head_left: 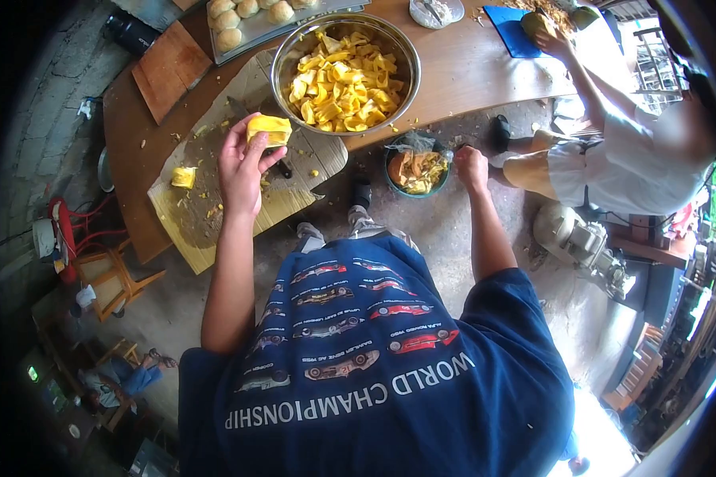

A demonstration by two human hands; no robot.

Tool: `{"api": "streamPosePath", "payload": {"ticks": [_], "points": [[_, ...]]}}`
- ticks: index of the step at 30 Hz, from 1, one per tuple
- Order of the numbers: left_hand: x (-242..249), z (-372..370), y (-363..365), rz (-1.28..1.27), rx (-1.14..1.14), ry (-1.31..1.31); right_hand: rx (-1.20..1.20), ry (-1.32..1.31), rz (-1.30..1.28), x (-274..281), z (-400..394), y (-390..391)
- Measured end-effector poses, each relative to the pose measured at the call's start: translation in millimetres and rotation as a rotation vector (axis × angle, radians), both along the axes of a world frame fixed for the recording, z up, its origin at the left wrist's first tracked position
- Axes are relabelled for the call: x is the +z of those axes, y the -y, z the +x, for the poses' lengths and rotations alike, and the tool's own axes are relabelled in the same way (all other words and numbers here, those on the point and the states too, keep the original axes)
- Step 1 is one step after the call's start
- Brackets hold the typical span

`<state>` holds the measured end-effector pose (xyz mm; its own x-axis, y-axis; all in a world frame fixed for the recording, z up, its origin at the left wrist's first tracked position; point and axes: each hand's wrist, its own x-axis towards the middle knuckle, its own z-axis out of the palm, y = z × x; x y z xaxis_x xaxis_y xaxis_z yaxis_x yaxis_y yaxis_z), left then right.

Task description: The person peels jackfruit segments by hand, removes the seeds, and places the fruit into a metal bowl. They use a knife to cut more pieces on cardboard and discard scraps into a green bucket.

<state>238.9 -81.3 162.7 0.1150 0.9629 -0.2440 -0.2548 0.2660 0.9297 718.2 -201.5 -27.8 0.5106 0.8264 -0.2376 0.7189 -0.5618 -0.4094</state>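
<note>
The left hand (243, 171) clamps jackfruit (270, 127) beside the bowl (411, 70); slick flesh could slip. The right hand (471, 167) is closed, contents unclear.

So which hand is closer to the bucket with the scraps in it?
The right hand, closed just beside the bucket in this view. The left hand is farther away, over the cardboard, holding a yellow piece.

Shiny, smooth metal bowl (412, 86); matt brown cardboard (192, 242) on a smooth wooden worktop (453, 75) with a soft sheen; crinkled, glossy clear plastic bag (416, 143) at centre; matt navy cloth shirt (406, 389) at the bottom of the frame; rough wall (48, 119), upper left
</note>
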Motion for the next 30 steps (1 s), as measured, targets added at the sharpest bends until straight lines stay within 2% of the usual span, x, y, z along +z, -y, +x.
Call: {"api": "streamPosePath", "payload": {"ticks": [2, 5, 9, 11, 13, 17, 19, 22, 24, 25, 27, 30], "points": [[0, 5, 0, -0.007, -0.010, -0.020, -0.020, -0.027, 0.021, -29, 20, 5], [0, 10, 2, -0.007, -0.023, 0.010, -0.123, -0.166, 0.006, -30, 28, 7], [0, 10, 4, -0.034, -0.049, 0.071, -0.007, -0.137, 0.097, -23, 32, 8], [3, 10, 6, -0.076, -0.055, 0.081, -0.068, 0.034, -0.056, -20, 34, 6], [2, 9, 6, -0.073, -0.054, 0.085, -0.043, 0.021, -0.072, -30, 42, 8], [0, 9, 8, -0.048, -0.046, 0.053, -0.089, -0.136, -0.087, -78, 64, 19], [-3, 8, 8, -0.050, -0.054, 0.050, -0.135, -0.196, -0.101, -68, 57, 18], [-8, 9, 7, -0.050, -0.071, 0.077, -0.041, -0.089, -0.184, -59, 56, 20], [-10, 13, 8, -0.058, -0.089, 0.121, 0.065, 0.021, -0.090, -61, 55, 20], [-8, 16, 8, -0.051, -0.085, 0.117, 0.069, 0.017, -0.083, -51, 46, 12], [1, 22, 11, -0.067, -0.102, 0.052, 0.017, -0.162, 0.076, -19, 18, -11], [13, 29, 11, -0.044, -0.130, 0.029, 0.097, -0.533, 0.231, 91, -73, -55]]}}
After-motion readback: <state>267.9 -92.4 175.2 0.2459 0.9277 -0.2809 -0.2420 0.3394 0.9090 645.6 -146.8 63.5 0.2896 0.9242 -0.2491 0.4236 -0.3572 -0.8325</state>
